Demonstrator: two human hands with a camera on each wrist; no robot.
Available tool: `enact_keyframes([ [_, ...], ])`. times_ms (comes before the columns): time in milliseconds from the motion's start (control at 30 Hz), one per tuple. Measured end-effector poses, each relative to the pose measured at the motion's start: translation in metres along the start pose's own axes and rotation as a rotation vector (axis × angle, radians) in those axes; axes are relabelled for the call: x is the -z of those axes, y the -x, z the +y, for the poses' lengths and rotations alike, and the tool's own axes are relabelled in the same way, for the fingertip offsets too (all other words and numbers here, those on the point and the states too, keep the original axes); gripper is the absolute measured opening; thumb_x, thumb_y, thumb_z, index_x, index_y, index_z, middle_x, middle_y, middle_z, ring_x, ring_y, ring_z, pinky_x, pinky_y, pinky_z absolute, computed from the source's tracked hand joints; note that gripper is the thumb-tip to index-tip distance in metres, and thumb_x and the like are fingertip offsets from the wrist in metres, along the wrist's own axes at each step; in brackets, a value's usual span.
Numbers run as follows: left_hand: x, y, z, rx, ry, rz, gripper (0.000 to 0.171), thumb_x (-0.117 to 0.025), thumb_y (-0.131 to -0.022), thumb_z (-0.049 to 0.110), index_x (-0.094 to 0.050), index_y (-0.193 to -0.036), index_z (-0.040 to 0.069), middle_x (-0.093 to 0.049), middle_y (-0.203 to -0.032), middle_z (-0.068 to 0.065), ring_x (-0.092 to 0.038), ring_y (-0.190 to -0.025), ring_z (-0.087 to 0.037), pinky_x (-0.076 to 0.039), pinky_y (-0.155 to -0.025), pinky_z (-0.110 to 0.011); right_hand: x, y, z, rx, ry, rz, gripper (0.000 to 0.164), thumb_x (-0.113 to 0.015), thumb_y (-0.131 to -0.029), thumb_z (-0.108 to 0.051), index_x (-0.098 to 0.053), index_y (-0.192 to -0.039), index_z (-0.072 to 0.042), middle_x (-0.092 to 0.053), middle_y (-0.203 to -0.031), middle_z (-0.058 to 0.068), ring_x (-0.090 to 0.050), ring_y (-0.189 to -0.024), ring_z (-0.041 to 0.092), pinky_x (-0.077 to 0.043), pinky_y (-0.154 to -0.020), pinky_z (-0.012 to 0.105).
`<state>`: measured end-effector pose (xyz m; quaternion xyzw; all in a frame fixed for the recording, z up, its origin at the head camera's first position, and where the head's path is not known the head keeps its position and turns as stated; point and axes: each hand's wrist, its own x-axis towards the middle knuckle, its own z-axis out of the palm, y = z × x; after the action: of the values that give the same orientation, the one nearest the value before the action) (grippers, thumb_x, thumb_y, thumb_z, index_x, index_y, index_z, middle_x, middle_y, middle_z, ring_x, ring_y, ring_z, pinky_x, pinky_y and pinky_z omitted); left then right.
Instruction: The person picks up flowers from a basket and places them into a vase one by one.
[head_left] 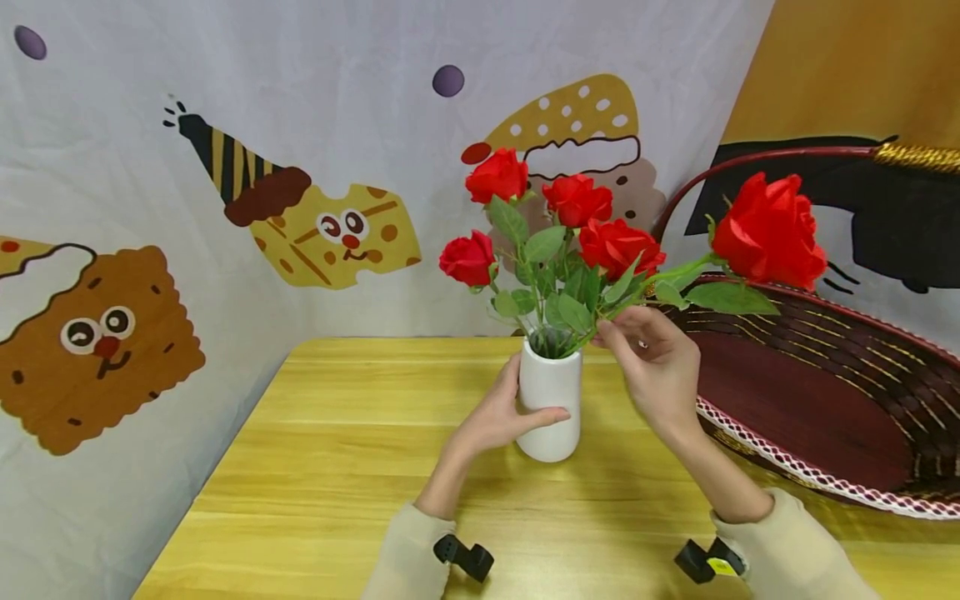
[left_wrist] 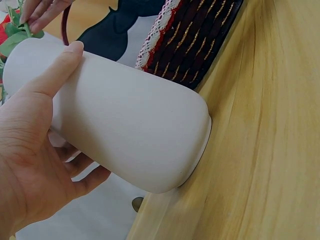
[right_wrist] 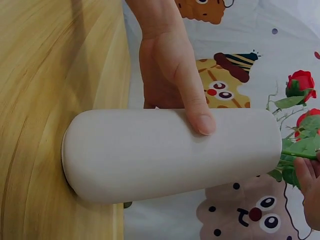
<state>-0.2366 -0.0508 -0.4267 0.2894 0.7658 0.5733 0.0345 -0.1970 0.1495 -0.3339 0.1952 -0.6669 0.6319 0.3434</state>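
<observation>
A white vase (head_left: 551, 392) stands upright on the table, with several red artificial roses (head_left: 576, 200) and green leaves rising from its mouth. My left hand (head_left: 491, 417) grips the vase from the left, thumb across its front and fingers behind, as the left wrist view also shows. By the vase's rim, my right hand (head_left: 663, 367) pinches the green stem of another rose (head_left: 771, 232), whose large bloom leans out to the right. This stem's lower end enters the vase mouth among the other stems, where the leaves hide it.
A dark woven basket (head_left: 795, 400) with a white-and-red trimmed edge and a tall handle (head_left: 780, 154) sits at the right, close to my right forearm. The wooden table (head_left: 322, 467) ends at a printed cloth backdrop (head_left: 360, 100) behind and to the left.
</observation>
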Motion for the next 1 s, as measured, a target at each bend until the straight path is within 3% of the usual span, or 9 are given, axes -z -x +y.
enact_keyframes([
  [233, 0.0000, -0.0007, 0.0010, -0.007, -0.005, -0.005, 0.092, -0.084, -0.085, 0.034, -0.024, -0.156, 0.032, -0.049, -0.137, 0.009, -0.053, -0.122, -0.011, -0.043, -0.104, -0.040, -0.0010, 0.0018, 0.0039, 0.012, -0.009, -0.020, 0.006, -0.069, -0.088, 0.012, -0.066, -0.093, 0.012, -0.071, -0.082, 0.016, -0.072, -0.073, 0.014, -0.057, -0.068, 0.021],
  [500, -0.0007, -0.0015, 0.0015, -0.014, 0.002, -0.004, 0.092, -0.084, -0.085, 0.032, -0.025, -0.157, 0.030, -0.050, -0.137, 0.008, -0.053, -0.122, -0.012, -0.043, -0.105, -0.040, -0.0015, 0.0043, 0.0062, -0.010, 0.032, -0.020, 0.008, -0.070, -0.088, 0.012, -0.067, -0.095, 0.009, -0.072, -0.081, 0.006, -0.072, -0.074, 0.015, -0.057, -0.071, 0.020],
  [1000, 0.0002, -0.0013, -0.0013, -0.025, 0.004, -0.006, 0.091, -0.083, -0.086, 0.033, -0.024, -0.156, 0.034, -0.049, -0.138, 0.009, -0.053, -0.122, -0.012, -0.044, -0.104, -0.041, -0.0034, 0.0027, 0.0083, -0.019, 0.008, -0.026, 0.008, -0.069, -0.089, 0.011, -0.067, -0.098, 0.011, -0.071, -0.083, 0.021, -0.071, -0.074, 0.009, -0.057, -0.072, 0.022],
])
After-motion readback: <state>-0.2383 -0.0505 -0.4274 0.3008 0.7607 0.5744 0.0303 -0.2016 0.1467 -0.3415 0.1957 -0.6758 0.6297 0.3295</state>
